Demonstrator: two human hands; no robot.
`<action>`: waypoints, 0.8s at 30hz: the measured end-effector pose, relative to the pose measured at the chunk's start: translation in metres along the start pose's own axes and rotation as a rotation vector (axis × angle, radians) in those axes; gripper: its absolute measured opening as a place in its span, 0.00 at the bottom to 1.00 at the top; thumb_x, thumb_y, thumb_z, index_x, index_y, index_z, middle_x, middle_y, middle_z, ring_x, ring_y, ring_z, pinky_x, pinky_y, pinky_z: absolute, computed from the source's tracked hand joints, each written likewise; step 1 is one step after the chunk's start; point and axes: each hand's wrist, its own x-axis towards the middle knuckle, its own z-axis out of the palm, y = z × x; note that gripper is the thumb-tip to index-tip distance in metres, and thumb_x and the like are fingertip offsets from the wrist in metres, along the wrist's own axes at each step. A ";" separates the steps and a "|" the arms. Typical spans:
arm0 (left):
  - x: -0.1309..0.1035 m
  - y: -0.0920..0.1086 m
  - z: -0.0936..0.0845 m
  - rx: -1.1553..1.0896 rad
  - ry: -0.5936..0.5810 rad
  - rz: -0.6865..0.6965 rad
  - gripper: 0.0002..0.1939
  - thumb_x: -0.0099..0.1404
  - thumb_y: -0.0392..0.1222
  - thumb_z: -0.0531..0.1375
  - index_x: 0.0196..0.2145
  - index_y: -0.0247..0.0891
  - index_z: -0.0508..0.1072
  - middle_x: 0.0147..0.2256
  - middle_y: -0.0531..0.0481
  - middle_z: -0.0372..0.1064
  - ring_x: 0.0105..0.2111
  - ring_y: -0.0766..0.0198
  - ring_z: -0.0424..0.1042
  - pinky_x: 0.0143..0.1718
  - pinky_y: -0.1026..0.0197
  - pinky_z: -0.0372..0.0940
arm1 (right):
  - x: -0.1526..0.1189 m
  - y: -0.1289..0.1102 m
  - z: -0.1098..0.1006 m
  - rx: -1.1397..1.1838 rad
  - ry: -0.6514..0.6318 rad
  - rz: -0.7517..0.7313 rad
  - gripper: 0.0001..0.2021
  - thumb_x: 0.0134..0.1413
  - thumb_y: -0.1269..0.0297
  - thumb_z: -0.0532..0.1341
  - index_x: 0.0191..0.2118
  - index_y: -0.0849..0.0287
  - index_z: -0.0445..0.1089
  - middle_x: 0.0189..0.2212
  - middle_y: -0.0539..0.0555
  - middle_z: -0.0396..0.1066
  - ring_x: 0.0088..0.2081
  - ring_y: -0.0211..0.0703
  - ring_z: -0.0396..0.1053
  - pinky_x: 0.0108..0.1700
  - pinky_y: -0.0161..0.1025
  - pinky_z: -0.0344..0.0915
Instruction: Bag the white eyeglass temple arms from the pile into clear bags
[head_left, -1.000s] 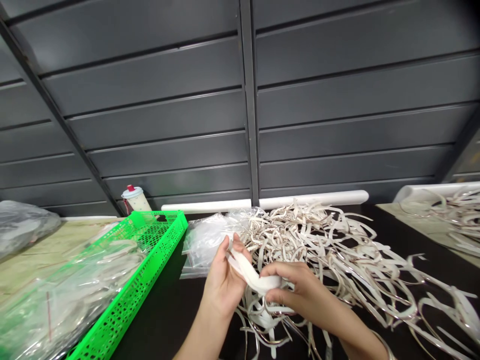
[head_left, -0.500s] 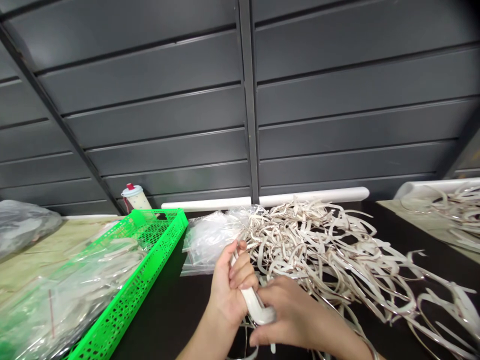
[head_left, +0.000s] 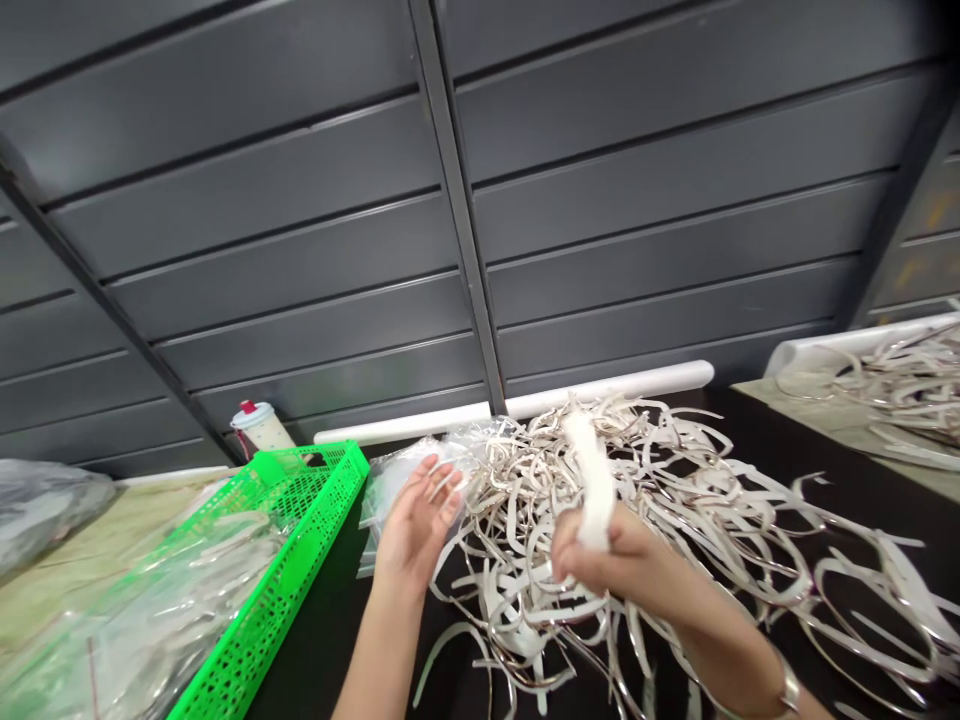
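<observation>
My right hand (head_left: 611, 555) is closed around a bundle of white strips (head_left: 594, 470), which stands up from the fist and is blurred by motion. Below and behind it spreads a loose heap of curved white strips (head_left: 517, 590) with shiny brownish edges. My left hand (head_left: 420, 515) is raised, palm turned up, its fingers loosely curled and apart with nothing visible in them. Just behind those fingers lies a stack of clear plastic bags (head_left: 390, 480).
To the left, a green perforated basket (head_left: 281, 570) holds filled clear bags (head_left: 172, 600). A lidded cup (head_left: 264, 430) stands behind it. White rolls (head_left: 615, 385) lie along the dark panelled wall (head_left: 315, 260). More strips (head_left: 900, 380) lie at far right.
The hands have moved apart. My left hand has let go of the strip bundle and opened; my right hand now holds it, raised over the heap. The view has tilted slightly.
</observation>
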 end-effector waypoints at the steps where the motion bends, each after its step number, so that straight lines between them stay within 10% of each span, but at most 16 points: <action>1: 0.014 -0.008 -0.009 0.095 0.056 0.051 0.17 0.60 0.44 0.57 0.46 0.36 0.69 0.45 0.41 0.72 0.48 0.56 0.71 0.46 0.57 0.66 | -0.004 -0.003 -0.006 0.048 0.113 -0.035 0.12 0.55 0.57 0.61 0.27 0.59 0.71 0.17 0.45 0.55 0.18 0.31 0.50 0.19 0.30 0.48; 6: 0.077 -0.055 -0.050 0.539 0.166 0.082 0.12 0.65 0.43 0.57 0.43 0.34 0.71 0.47 0.42 0.69 0.50 0.55 0.68 0.49 0.51 0.64 | -0.015 -0.010 -0.024 0.152 0.394 -0.200 0.10 0.60 0.54 0.57 0.38 0.56 0.67 0.20 0.46 0.56 0.22 0.35 0.53 0.26 0.33 0.57; 12: 0.113 -0.089 -0.087 1.110 0.127 0.004 0.16 0.65 0.42 0.59 0.49 0.35 0.68 0.51 0.43 0.65 0.48 0.54 0.68 0.47 0.46 0.65 | -0.018 -0.023 -0.021 0.160 0.326 -0.224 0.12 0.61 0.54 0.56 0.39 0.58 0.66 0.22 0.47 0.59 0.24 0.35 0.56 0.28 0.34 0.57; 24: 0.137 -0.087 -0.110 1.518 0.113 0.018 0.14 0.65 0.43 0.58 0.46 0.35 0.70 0.44 0.46 0.70 0.41 0.58 0.72 0.41 0.52 0.69 | -0.017 -0.030 -0.024 0.184 0.238 -0.264 0.14 0.61 0.54 0.57 0.40 0.61 0.67 0.20 0.46 0.63 0.23 0.33 0.59 0.27 0.33 0.57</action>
